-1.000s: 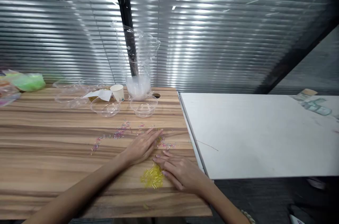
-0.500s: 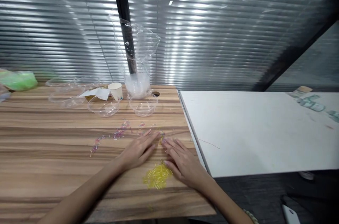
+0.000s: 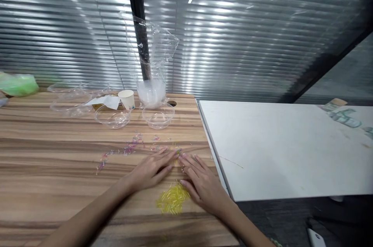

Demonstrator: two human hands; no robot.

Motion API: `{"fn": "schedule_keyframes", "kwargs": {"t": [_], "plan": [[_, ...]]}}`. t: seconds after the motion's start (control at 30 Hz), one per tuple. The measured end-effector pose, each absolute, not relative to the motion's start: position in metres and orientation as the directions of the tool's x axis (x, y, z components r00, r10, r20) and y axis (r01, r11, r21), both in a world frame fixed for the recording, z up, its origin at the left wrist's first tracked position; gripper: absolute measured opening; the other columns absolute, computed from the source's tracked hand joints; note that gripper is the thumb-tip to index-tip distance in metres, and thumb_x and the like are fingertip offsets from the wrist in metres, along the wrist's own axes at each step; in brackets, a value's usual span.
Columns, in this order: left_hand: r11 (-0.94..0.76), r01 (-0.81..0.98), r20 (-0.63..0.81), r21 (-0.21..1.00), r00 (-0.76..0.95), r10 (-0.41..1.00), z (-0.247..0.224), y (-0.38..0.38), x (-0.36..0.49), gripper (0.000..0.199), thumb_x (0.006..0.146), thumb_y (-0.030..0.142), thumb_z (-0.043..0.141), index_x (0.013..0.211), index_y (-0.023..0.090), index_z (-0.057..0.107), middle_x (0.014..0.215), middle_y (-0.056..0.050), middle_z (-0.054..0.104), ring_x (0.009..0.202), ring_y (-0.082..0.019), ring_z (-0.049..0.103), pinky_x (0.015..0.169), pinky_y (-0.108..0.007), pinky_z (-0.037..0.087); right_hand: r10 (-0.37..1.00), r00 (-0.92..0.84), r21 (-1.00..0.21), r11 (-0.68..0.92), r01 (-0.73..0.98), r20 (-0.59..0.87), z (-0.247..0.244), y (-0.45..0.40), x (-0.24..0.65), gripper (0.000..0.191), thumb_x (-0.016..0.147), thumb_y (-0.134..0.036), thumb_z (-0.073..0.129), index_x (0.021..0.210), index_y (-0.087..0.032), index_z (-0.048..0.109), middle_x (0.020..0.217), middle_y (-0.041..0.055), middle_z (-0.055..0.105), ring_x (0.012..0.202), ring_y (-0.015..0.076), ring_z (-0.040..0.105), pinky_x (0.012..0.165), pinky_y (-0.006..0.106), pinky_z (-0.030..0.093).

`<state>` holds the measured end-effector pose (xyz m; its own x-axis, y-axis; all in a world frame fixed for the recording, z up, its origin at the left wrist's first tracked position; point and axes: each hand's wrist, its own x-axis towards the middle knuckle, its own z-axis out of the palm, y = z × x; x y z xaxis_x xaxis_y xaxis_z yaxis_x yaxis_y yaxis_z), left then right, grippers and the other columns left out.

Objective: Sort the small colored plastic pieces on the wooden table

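My left hand point(image 3: 154, 168) lies flat on the wooden table with its fingers stretched out. Facing it, my right hand point(image 3: 201, 181) rests with fingers extended, and the fingertips of both hands nearly meet. A few small tube beads point(image 3: 178, 150) show by the fingertips; others may be hidden under the fingers. Just below the gap between my hands sits a pile of yellow tube beads point(image 3: 173, 198), close to my right thumb. To the left and beyond my left hand, pink and purple tube beads point(image 3: 129, 148) are scattered in a loose trail.
Clear plastic bowls point(image 3: 158, 116) stand toward the back, beside a paper cup point(image 3: 127, 99) and a bagged stack of bowls point(image 3: 151, 93). A green bag point(image 3: 20, 84) lies far left. A white table point(image 3: 276, 149) adjoins on the right, with a thin reddish strand point(image 3: 231, 162) on it.
The fingertips of my two hands have come slightly closer together. The view has shifted a little; the bead piles look unchanged.
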<state>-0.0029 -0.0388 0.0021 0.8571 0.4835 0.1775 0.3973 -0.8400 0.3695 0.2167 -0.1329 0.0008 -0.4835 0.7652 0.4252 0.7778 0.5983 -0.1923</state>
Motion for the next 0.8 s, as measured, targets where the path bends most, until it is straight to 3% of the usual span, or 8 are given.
{"fn": "schedule_keyframes", "kwargs": {"t": [0.13, 0.27, 0.37, 0.53, 0.63, 0.8], "plan": [[-0.786, 0.421, 0.236, 0.452, 0.794, 0.561, 0.0, -0.036, -0.005, 0.043, 0.102, 0.032, 0.033, 0.143, 0.023, 0.04, 0.143, -0.004, 0.043, 0.136, -0.022, 0.036, 0.112, -0.044, 0.032, 0.764, -0.495, -0.169, 0.599, 0.783, 0.414, 0.0, -0.131, 0.216, 0.04, 0.097, -0.022, 0.037, 0.134, -0.008, 0.044, 0.139, 0.0137, 0.047, 0.137, 0.0237, 0.032, 0.111, 0.05, 0.034], [-0.809, 0.324, 0.338, 0.491, 0.785, 0.519, -0.002, -0.036, -0.004, 0.037, 0.101, 0.027, 0.037, 0.133, 0.021, 0.052, 0.134, -0.004, 0.054, 0.124, -0.018, 0.052, 0.109, -0.037, 0.039, 0.767, -0.506, -0.15, 0.597, 0.788, 0.396, -0.002, -0.126, 0.214, 0.044, 0.098, -0.024, 0.037, 0.137, -0.005, 0.039, 0.141, 0.0147, 0.043, 0.139, 0.0245, 0.028, 0.112, 0.051, 0.032], [-0.83, 0.258, 0.361, 0.495, 0.808, 0.467, -0.001, -0.037, -0.002, 0.037, 0.099, 0.023, 0.042, 0.134, 0.021, 0.05, 0.127, -0.005, 0.06, 0.112, -0.016, 0.061, 0.101, -0.029, 0.047, 0.762, -0.509, -0.167, 0.607, 0.777, 0.4, -0.003, -0.123, 0.212, 0.041, 0.099, -0.026, 0.037, 0.133, -0.006, 0.043, 0.142, 0.0146, 0.042, 0.139, 0.0243, 0.027, 0.112, 0.05, 0.032], [-0.848, 0.279, 0.392, 0.451, 0.791, 0.469, -0.002, -0.038, -0.002, 0.034, 0.098, 0.021, 0.041, 0.129, 0.018, 0.055, 0.116, -0.006, 0.066, 0.103, -0.017, 0.066, 0.092, -0.029, 0.052, 0.73, -0.535, -0.212, 0.655, 0.725, 0.425, -0.004, -0.123, 0.211, 0.028, 0.099, -0.024, 0.038, 0.116, -0.012, 0.056, 0.137, 0.0099, 0.049, 0.136, 0.0219, 0.033, 0.113, 0.048, 0.03], [-0.853, 0.295, 0.43, 0.43, 0.764, 0.481, -0.002, -0.039, -0.002, 0.032, 0.098, 0.021, 0.04, 0.125, 0.017, 0.058, 0.111, -0.006, 0.068, 0.099, -0.016, 0.067, 0.088, -0.027, 0.053, 0.726, -0.542, -0.208, 0.66, 0.722, 0.423, -0.004, -0.123, 0.212, 0.03, 0.099, -0.025, 0.039, 0.121, -0.012, 0.054, 0.136, 0.0107, 0.05, 0.135, 0.0212, 0.036, 0.113, 0.047, 0.031], [-0.839, 0.343, 0.409, 0.422, 0.754, 0.514, 0.002, -0.04, -0.001, 0.036, 0.099, 0.023, 0.039, 0.132, 0.017, 0.051, 0.124, -0.008, 0.061, 0.112, -0.018, 0.061, 0.097, -0.03, 0.049, 0.733, -0.52, -0.21, 0.646, 0.734, 0.437, -0.005, -0.124, 0.212, 0.034, 0.099, -0.024, 0.039, 0.127, -0.01, 0.05, 0.134, 0.0135, 0.052, 0.132, 0.0221, 0.04, 0.111, 0.048, 0.034]]}}
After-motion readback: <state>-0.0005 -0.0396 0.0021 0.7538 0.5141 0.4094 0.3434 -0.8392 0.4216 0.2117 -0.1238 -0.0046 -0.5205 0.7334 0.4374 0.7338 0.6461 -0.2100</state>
